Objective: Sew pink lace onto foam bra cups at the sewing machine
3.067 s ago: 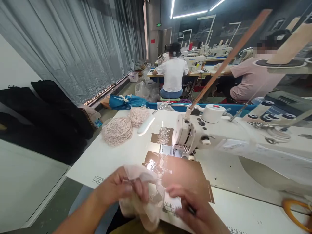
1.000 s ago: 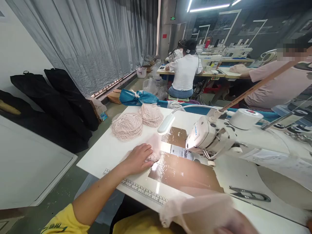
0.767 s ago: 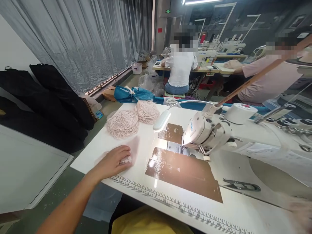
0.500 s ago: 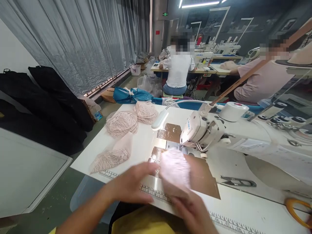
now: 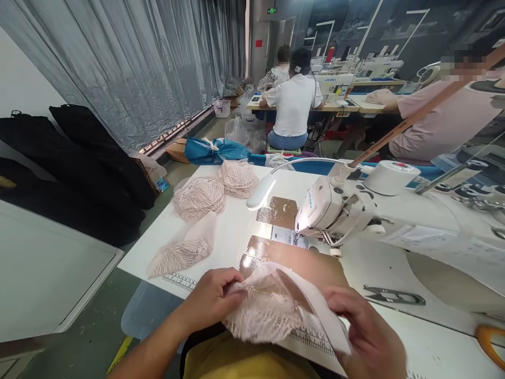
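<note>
My left hand [image 5: 213, 297] and my right hand [image 5: 365, 331] both pinch a pale pink lace piece [image 5: 268, 305] with a plain lining, held just above the near edge of the white sewing table [image 5: 232, 231]. The piece is spread between the hands, lace side toward me. A folded lace piece [image 5: 179, 252] lies flat on the table to the left of my left hand. Behind it sit two stacks of lace cups [image 5: 199, 195]. The white sewing machine head [image 5: 327, 208] stands beyond the held piece, above a brown taped plate [image 5: 276, 250].
Thread snips [image 5: 394, 296] lie on the table to the right. An orange-handled tool [image 5: 491, 339] shows at the right edge. A lamp [image 5: 260, 192] hangs over the plate. Other people sit at machines behind. Black bags [image 5: 79, 158] and a blue bundle [image 5: 209, 150] lie on the floor left.
My left hand laid one lace piece flat on the table's left side and let go. Both hands then came together on a new lace piece at the near edge.
</note>
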The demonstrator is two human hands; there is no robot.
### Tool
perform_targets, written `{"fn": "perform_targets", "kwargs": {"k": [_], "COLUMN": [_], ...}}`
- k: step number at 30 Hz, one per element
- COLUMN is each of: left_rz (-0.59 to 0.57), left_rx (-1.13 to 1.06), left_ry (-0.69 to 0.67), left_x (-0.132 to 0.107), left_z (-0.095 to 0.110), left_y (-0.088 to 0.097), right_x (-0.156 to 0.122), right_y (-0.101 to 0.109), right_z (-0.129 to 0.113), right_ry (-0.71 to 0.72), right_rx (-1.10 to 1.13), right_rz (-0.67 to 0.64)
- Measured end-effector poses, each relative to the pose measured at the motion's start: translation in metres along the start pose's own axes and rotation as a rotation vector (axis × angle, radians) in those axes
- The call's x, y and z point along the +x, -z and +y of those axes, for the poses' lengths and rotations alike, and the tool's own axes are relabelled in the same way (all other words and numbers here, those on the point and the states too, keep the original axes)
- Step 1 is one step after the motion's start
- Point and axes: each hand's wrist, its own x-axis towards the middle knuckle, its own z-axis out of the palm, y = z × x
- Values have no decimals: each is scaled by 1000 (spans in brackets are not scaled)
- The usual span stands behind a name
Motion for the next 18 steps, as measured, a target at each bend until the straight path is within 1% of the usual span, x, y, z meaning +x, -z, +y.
{"fn": "perform_targets", "kwargs": {"k": [2, 3, 4, 6, 7, 8, 9, 12, 13, 14, 15, 16, 17, 18], "left_rz": [17, 35, 28, -90, -149, -169, -137, 142, 204, 211, 154, 33, -132, -322], "left_rx": [19, 30, 32, -21, -67, -106, -127, -66, -43, -51, -106, -209, -348, -505], "left_ry": [-110, -193, -286, -438, -474, -470, -428, -218, -157, -113, -87, -79, -83, -99], "left_x": [4, 8, 12, 23, 28, 33, 38, 43, 42, 40, 37, 34, 29, 25], "left_z": [12, 18, 25, 34, 35, 34, 30, 12, 5, 1, -2, -2, 0, 4], "left_y": [1, 0, -2, -9, -14, -18, -21, -23, -21, -19, -18, -17, -16, -16], "right_x": [8, 11, 12, 12, 11, 9, 6, -1, -3, -3, -2, 0, 3, 6], "right_y": [-11, -17, -23, -30, -31, -28, -24, -4, 1, 4, 6, 4, 1, -5], "right_z": [-3, -6, -10, -17, -19, -19, -17, -3, 3, 8, 12, 15, 16, 16], "right_ry": [-35, -33, -21, 19, 55, 98, 144, 253, 249, 210, 151, 74, -8, -93], "right_rx": [7, 37, 78, 124, 117, 94, 58, -47, -64, -73, -74, -62, -27, 49], "right_rz": [-117, -179, -230, -279, -280, -262, -233, -107, -64, -28, -17, -32, -85, -183]}}
